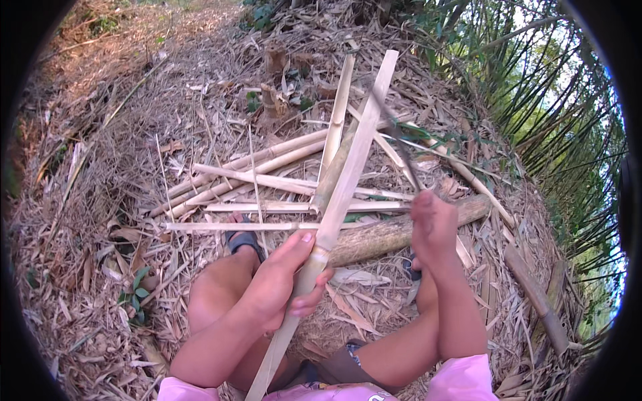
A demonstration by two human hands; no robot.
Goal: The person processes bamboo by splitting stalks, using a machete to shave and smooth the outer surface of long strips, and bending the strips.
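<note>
My left hand [279, 284] is closed around a long, pale split bamboo strip [356, 160], just below a ring-like node. The strip slants from my lap up and away to the right, its far end raised over the pile. To the right, my right hand [435, 224] makes a fist on a knife with a long dark blade [403, 148]; the fist hides its handle. The blade points away and leftward, slightly blurred, and its tip appears over or beside the strip. Whether the two touch, I cannot tell.
A thick log [381, 239] lies crosswise between my feet. Beyond it are several split bamboo pieces [267, 179] and an upward-slanting half-pipe of bamboo [336, 120]. Dry leaves cover the ground. Cut stumps [271, 100] stand farther off, with bamboo thickets [535, 113] at right.
</note>
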